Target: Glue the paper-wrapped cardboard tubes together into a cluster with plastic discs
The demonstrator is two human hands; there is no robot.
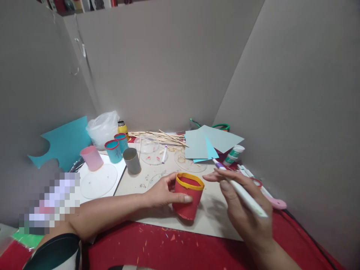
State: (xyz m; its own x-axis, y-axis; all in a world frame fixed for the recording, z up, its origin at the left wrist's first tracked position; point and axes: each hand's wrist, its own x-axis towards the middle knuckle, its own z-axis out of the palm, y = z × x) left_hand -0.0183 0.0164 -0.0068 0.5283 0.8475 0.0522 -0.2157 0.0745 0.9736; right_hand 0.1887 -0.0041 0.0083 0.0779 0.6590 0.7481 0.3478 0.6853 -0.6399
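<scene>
My left hand (163, 195) is wrapped round a red paper cup (187, 204) with a yellow band along its rim. The cup tilts slightly over a pale board (213, 225). In my right hand (247, 206), to the right of the cup, is a white marker pen (244, 197). Its purple tip end points up and away from the cup, and my fingers do not touch the cup. Beyond my left hand stand a grey cup (132, 161), two blue cups with red rims, the nearer one (114, 153) bearing dark marks, and a pink cup (92, 159).
Wooden sticks (157, 137) lie along the back, near a yellow bottle (122, 129) and a plastic bag (103, 129). Grey sheets (197, 144) and a glue bottle (234, 154) are at the right. A purple-capped marker (164, 154) rests on the board. Grey panels enclose the table.
</scene>
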